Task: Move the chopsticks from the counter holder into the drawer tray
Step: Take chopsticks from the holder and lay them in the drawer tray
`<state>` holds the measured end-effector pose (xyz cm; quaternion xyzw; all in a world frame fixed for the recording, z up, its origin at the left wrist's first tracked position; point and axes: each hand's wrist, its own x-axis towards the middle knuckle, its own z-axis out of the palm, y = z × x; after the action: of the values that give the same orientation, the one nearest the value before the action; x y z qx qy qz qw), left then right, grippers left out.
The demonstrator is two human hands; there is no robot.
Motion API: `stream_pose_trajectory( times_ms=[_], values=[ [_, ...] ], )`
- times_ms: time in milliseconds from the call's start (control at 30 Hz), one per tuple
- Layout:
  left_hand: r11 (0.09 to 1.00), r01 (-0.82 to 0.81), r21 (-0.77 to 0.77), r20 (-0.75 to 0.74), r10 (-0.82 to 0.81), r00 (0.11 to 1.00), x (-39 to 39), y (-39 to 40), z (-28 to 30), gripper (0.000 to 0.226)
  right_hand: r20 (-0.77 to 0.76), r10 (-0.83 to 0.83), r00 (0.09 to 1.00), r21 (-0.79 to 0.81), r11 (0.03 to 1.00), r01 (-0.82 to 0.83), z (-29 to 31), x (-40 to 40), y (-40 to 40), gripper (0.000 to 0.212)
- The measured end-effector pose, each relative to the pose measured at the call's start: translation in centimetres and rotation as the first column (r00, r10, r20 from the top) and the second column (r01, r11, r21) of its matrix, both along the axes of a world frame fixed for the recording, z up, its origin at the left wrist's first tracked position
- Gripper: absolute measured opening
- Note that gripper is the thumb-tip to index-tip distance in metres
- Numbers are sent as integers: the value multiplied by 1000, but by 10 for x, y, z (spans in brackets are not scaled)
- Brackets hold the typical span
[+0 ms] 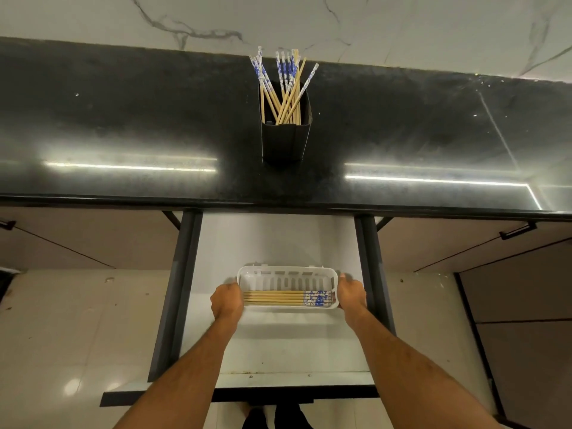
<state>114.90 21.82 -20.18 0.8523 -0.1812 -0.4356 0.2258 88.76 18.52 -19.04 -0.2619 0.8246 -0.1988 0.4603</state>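
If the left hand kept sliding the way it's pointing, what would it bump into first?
The left hand grips the left end of the white tray and points right, so it would probably press into that tray end first, then the chopsticks lying inside.

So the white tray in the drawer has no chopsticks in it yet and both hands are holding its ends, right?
Not quite. The head view shows the white tray already has a few chopsticks lying flat in it. The rest is right: it sits in the open drawer, and the left hand and right hand hold its ends.
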Motion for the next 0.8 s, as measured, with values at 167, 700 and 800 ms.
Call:
stream_pose_trajectory(
  times_ms=[167, 700, 800],
  values=[
    [995, 26, -99, 81, -18, 997, -1, -4, 21, 32, -232, 156, 960, -148, 970, -193, 21, 0, -5, 40],
    [611, 423, -669, 510, -36, 859, -20, -171, 209, 28, -510, 157, 846, -693, 506, -513, 202, 53, -174, 22],
    [620, 399, -676, 493, -23, 870, -24, -198, 230, 28, -413, 196, 889, -669, 597, -443, 230, 67, -208, 21]
  ],
)
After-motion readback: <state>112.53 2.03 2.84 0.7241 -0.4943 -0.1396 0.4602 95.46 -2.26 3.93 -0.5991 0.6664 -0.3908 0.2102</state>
